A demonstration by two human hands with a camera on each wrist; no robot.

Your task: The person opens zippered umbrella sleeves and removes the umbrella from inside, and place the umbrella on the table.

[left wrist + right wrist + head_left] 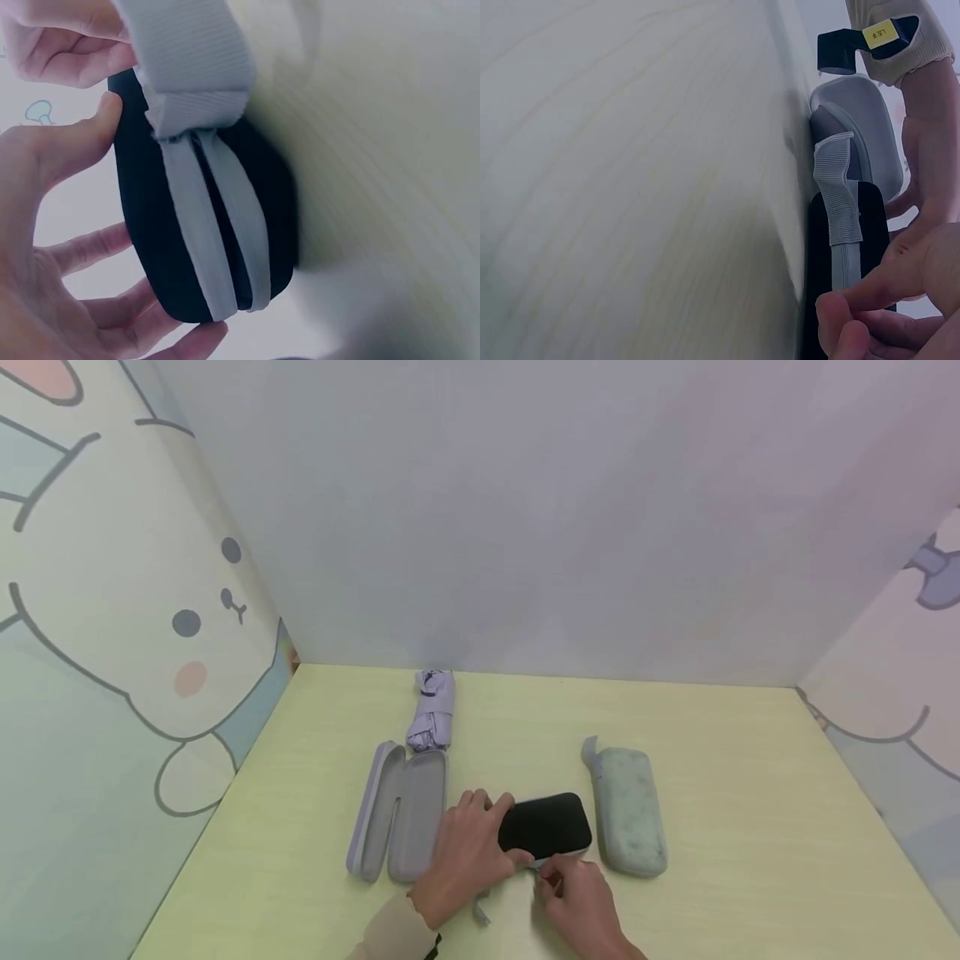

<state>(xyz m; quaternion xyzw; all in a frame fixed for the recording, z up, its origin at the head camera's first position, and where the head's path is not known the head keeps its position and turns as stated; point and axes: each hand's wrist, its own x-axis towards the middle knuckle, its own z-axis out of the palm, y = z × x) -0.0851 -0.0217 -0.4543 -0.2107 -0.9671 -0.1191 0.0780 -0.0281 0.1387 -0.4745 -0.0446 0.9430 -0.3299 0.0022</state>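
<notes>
A black zip case (546, 827) with rounded corners lies near the front middle of the table. My left hand (474, 843) holds it at its left end, thumb on the near side and fingers over the far side. In the left wrist view, a pale grey zipper (195, 225) runs along the case's side, with a ribbed grey strap (199, 67) at one end. My right hand (581, 897) pinches at the zipper line on the near side, thumb against forefinger in the right wrist view; the zipper pull is hidden by those fingers.
An opened lavender case (420, 818) with grey lining lies left of the hands. Behind it is a rolled lavender bundle (433, 710), like a folded umbrella. A mottled pale green case (632, 814) with a strap lies on the right. A pale wall (525, 527) borders the table's back.
</notes>
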